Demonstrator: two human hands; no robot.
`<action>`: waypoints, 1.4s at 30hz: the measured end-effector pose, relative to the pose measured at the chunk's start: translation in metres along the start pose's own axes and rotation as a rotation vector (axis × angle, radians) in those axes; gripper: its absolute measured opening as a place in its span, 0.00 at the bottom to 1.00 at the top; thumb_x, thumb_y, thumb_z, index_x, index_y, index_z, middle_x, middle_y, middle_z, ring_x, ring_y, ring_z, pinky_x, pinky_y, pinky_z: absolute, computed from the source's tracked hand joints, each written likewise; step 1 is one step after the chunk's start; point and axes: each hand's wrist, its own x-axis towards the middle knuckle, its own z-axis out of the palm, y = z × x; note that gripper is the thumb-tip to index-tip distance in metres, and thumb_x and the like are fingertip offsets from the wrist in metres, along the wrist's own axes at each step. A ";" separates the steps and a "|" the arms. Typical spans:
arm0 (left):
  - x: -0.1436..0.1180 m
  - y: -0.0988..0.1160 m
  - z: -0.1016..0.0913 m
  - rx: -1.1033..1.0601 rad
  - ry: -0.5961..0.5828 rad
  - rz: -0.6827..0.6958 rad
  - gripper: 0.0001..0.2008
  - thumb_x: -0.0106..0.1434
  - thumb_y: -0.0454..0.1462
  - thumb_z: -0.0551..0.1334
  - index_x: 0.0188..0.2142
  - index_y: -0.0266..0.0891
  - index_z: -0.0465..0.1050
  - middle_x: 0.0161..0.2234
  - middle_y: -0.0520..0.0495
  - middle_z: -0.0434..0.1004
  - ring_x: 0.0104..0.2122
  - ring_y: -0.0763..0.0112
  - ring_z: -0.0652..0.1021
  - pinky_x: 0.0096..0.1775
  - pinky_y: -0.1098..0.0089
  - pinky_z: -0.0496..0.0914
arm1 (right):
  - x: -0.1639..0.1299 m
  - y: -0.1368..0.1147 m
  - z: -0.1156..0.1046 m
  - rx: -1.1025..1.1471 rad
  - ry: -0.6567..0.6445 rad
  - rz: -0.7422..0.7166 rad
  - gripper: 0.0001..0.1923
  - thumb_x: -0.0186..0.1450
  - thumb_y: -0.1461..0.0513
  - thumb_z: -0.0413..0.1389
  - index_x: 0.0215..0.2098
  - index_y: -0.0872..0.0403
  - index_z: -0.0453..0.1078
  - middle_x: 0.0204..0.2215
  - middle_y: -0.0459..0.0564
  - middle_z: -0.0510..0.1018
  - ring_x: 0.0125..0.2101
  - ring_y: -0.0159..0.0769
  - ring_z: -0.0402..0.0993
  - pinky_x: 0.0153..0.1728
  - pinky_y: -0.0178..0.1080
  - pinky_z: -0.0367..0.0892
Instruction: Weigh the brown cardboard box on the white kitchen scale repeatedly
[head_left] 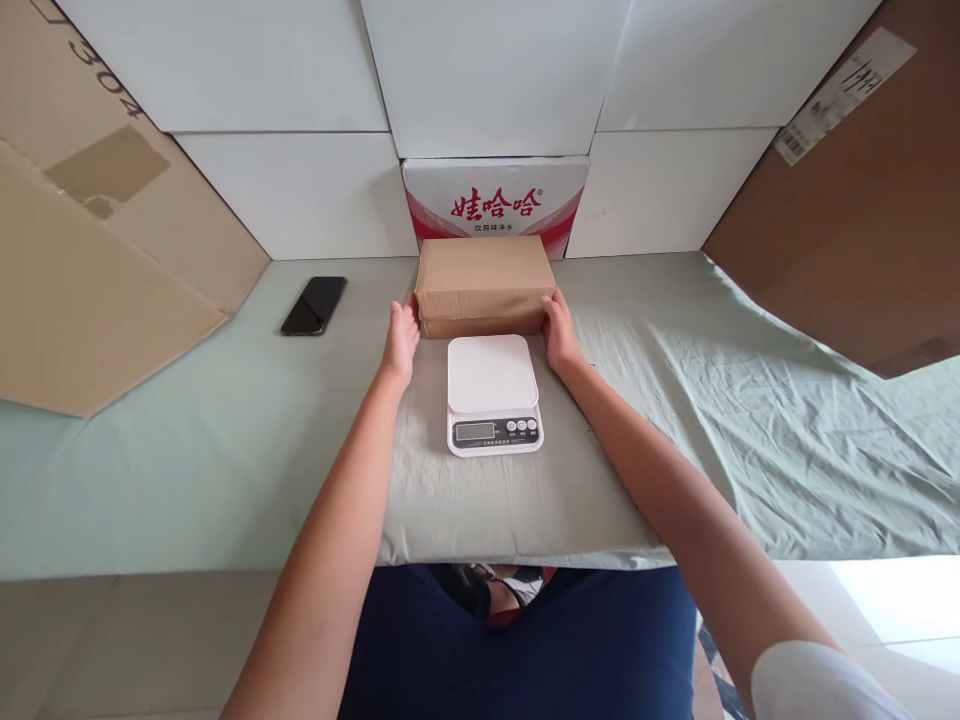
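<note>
A closed brown cardboard box sits on the cloth-covered table. My left hand is at its left end, with the thumb up and the fingertips against the side. At the opposite end, my right hand has its thumb on the front corner and its fingers along the right side, partly hidden. Directly in front of the box lies a white digital kitchen scale. Its platform carries nothing, and its small grey display shows no digits that I can read.
A black smartphone lies to the left. Behind the box stands a white and red carton against a white panelled wall. Large cardboard sheets flank the table at left and right. The green cloth is wrinkled at right.
</note>
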 end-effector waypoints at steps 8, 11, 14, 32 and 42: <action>-0.003 -0.002 0.011 -0.016 -0.016 0.054 0.48 0.57 0.73 0.48 0.62 0.47 0.71 0.71 0.38 0.63 0.73 0.52 0.60 0.71 0.50 0.54 | -0.010 -0.024 0.013 -0.030 0.026 0.044 0.29 0.63 0.50 0.55 0.61 0.46 0.66 0.63 0.47 0.74 0.65 0.48 0.65 0.72 0.56 0.56; -0.008 0.006 0.012 -0.013 -0.016 0.134 0.46 0.57 0.73 0.52 0.62 0.47 0.72 0.69 0.39 0.67 0.73 0.52 0.61 0.70 0.53 0.55 | -0.007 -0.034 0.013 -0.034 0.005 -0.008 0.31 0.64 0.48 0.54 0.64 0.43 0.63 0.65 0.46 0.72 0.68 0.46 0.61 0.73 0.56 0.53; -0.025 0.024 0.014 0.003 -0.013 0.244 0.45 0.59 0.71 0.52 0.64 0.48 0.70 0.69 0.40 0.66 0.72 0.53 0.62 0.70 0.55 0.57 | -0.010 -0.054 0.012 -0.052 -0.030 -0.107 0.35 0.64 0.46 0.55 0.67 0.40 0.59 0.69 0.44 0.66 0.71 0.46 0.56 0.74 0.57 0.51; -0.154 0.041 0.018 0.023 -0.044 0.208 0.43 0.62 0.69 0.49 0.65 0.48 0.68 0.69 0.39 0.66 0.72 0.47 0.62 0.69 0.50 0.59 | -0.122 -0.073 -0.006 -0.019 -0.009 0.004 0.37 0.64 0.44 0.56 0.69 0.37 0.56 0.68 0.47 0.67 0.69 0.50 0.60 0.73 0.58 0.54; -0.160 0.036 0.017 0.020 -0.035 0.208 0.42 0.64 0.68 0.49 0.68 0.49 0.65 0.71 0.42 0.63 0.72 0.48 0.61 0.70 0.51 0.57 | -0.125 -0.065 -0.004 -0.020 0.033 0.011 0.38 0.63 0.46 0.57 0.69 0.37 0.56 0.67 0.46 0.68 0.68 0.52 0.61 0.73 0.60 0.53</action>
